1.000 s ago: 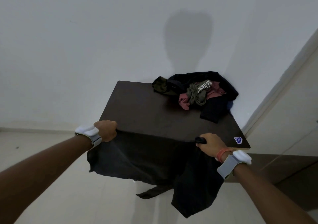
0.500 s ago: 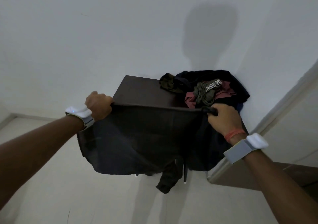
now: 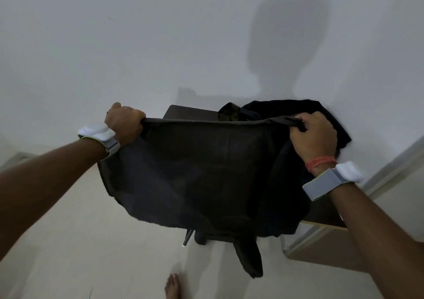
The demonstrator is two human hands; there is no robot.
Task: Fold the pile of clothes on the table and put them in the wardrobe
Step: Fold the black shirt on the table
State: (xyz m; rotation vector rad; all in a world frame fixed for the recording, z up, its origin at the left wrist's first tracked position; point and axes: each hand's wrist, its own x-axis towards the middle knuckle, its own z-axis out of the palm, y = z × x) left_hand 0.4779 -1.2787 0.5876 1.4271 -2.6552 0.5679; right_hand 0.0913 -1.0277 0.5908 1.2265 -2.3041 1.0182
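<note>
- Dark garment held up in the air before the tabletop — top edge pulled taut, left hand and right hand each fisted round one end.
- Looks soft, light and limp — sags slack below.
- Best gripped at those two ends.
- Clothes pile at the tabletop's far right corner.
</note>
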